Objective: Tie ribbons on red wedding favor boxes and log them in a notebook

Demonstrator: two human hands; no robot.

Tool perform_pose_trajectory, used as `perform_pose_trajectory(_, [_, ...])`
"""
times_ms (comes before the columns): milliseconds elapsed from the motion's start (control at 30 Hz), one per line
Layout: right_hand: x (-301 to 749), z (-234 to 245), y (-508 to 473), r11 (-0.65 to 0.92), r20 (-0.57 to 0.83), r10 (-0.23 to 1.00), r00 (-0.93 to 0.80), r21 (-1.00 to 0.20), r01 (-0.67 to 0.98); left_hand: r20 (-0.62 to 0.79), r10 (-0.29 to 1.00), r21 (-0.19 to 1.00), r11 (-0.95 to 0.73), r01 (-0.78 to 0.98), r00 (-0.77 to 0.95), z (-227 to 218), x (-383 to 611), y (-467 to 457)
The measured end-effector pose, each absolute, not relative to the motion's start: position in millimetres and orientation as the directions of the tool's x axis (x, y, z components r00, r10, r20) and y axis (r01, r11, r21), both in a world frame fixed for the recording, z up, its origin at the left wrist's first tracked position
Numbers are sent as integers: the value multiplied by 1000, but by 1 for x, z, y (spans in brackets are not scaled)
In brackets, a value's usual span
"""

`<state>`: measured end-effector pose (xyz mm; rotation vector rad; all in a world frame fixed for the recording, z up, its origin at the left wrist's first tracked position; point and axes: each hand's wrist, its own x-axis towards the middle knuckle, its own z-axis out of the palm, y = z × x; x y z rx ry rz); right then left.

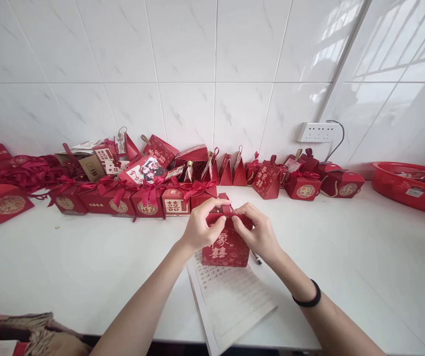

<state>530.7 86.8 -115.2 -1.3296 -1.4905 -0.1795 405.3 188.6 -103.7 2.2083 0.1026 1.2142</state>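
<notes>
A red gift box with pale Chinese characters stands upright in front of me on a lined notepad. My left hand pinches the left side of its top edge, thumb in front and fingers behind. At the right side of that edge, my right hand grips in the same way. A red ribbon loop rises from the box top between my hands. Beside the box's lower right corner lies a pen, partly hidden by my right hand and wrist.
Red gift boxes with bows line the wall, with triangular boxes among them. Red ribbons heap up at left. A red basin stands at right, below a power strip. A bag sits at lower left.
</notes>
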Motion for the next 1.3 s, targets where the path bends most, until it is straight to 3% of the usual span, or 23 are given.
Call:
perform_pose_trajectory(267, [532, -118, 95, 358, 743, 634, 215, -529, 770, 728, 348, 579, -773, -259, 590, -104, 407, 191])
perform_pose_trajectory(400, [530, -128, 93, 395, 759, 603, 244, -550, 735, 710, 426, 680, -621, -390, 561, -116, 407, 191])
perform_pose_trajectory(467, [531, -132, 90, 421, 741, 627, 239, -581, 696, 636, 480, 760, -525, -383, 604, -126, 403, 192])
perform_pose_trajectory(600, [536, -133, 87, 385, 665, 645, 376, -708, 592, 358, 570, 917, -362, -165, 740, -149, 390, 193])
perform_pose_trajectory(733, [546, -127, 90, 421, 511, 492, 705, -848, 322, 259, 729, 965, -230, -130, 633, -157, 384, 190])
perform_pose_trajectory(833, [554, -125, 93, 519, 283, 522, 804, -854, -36, 224, 742, 974, -191, -122, 632, -143, 388, 185])
perform_pose_trajectory(900, [558, -125, 94, 502, 138, 629, 765, -824, -264, 179, 772, 984, -152, -95, 610, -123, 391, 181])
perform_pose_trajectory(967, [560, -125, 95, 401, -15, 725, 689, -804, -439, 115, 819, 993, -107, -47, 562, -98, 394, 178])
perform_pose_trajectory(1033, [558, -125, 94, 268, -143, 791, 595, -793, -547, 15, 782, 995, -71, 66, 623, -70, 395, 177])
perform_pose_trajectory(1167, [548, -122, 88, 33, -252, 894, 370, -787, -616, -336, 525, 926, 34, 376, 782, -28, 398, 174])
perform_pose_trajectory(1300, [535, -116, 80, -80, -269, 936, 228, -792, -605, -506, 446, 847, 92, 524, 739, -15, 395, 164])
